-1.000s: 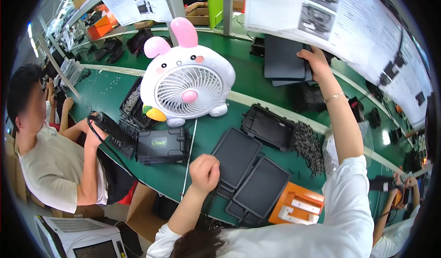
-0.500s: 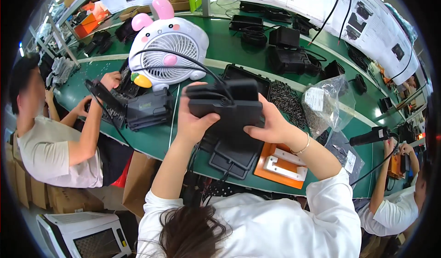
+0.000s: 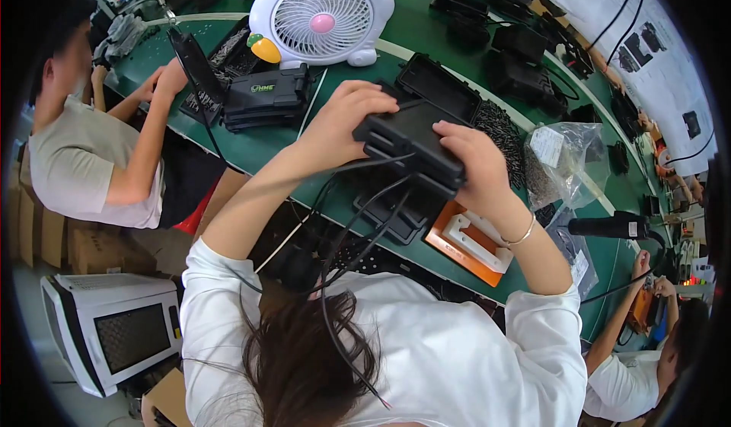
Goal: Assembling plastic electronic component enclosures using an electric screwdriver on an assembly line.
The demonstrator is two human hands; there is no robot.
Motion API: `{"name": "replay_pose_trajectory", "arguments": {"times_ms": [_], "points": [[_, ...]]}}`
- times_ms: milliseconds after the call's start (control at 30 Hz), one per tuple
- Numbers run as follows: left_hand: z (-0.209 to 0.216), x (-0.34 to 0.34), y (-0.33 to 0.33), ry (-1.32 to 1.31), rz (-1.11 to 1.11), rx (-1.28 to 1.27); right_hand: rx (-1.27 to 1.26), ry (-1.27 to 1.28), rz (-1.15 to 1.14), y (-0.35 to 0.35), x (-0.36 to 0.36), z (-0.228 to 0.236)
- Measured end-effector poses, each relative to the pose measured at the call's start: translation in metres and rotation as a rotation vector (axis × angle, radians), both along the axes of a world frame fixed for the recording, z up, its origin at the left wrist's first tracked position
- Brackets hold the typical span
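Note:
Over the near edge of the green bench, a flat black plastic case (image 3: 419,134) is held up and tilted. My left hand (image 3: 346,119) grips its left end, fingers over the top. My right hand (image 3: 481,167) closes round its right end. Black cables (image 3: 371,229) run from the side facing me and hang across my front. Below the held case lie more flat black cases (image 3: 392,215), partly hidden. An orange fixture (image 3: 451,252) with white blocks (image 3: 476,240) sits under my right wrist. Behind my hands is an open black case (image 3: 438,83).
Dark screws (image 3: 499,141) lie heaped beside a clear plastic bag (image 3: 563,160). A white fan (image 3: 324,20) and stacked black cases (image 3: 266,96) stand left. Power screwdrivers hang left (image 3: 196,65) and right (image 3: 609,227). Co-workers sit left (image 3: 99,141) and right (image 3: 632,374).
My hands have turned the black case over, and its cables have swung from the far side to the side facing me. The view has shifted, so the fan appears higher.

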State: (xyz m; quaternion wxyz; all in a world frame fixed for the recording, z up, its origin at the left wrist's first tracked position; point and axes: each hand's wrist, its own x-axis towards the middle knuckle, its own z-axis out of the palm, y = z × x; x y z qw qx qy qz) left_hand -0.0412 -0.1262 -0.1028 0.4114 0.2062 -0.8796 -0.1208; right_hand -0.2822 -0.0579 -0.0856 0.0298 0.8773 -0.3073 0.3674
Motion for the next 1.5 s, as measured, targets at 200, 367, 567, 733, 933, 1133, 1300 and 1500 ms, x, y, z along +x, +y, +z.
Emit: {"name": "replay_pose_trajectory", "arguments": {"times_ms": [200, 367, 567, 733, 933, 1133, 1300, 1500], "points": [[-0.013, 0.024, 0.021, -0.440, 0.192, -0.163, 0.230, 0.305, 0.014, 0.021, 0.012, -0.017], [-0.013, 0.046, 0.039, -0.458, 0.247, -0.148, 0.309, 0.357, 0.032, 0.029, 0.021, -0.025], [0.067, 0.034, 0.103, 0.047, -0.120, 0.019, 0.156, 0.369, 0.049, 0.034, 0.019, -0.033], [0.109, 0.028, 0.167, 0.326, 0.013, -0.603, 0.078, 0.134, -0.019, 0.058, -0.008, 0.008], [0.114, 0.004, 0.166, 0.654, -0.236, -0.755, 0.321, -0.995, 0.089, 0.099, -0.092, -0.020], [0.050, 0.022, 0.072, 0.203, 0.476, -0.306, 0.542, -1.024, -0.484, 0.140, -0.106, -0.055], [-0.033, 0.058, -0.027, -0.343, 1.150, 0.054, 0.653, -1.008, -0.539, 0.134, -0.100, -0.060], [-0.028, 0.057, -0.049, -0.131, 1.101, -0.233, -0.073, -0.577, -0.624, 0.152, -0.067, -0.028]]}}
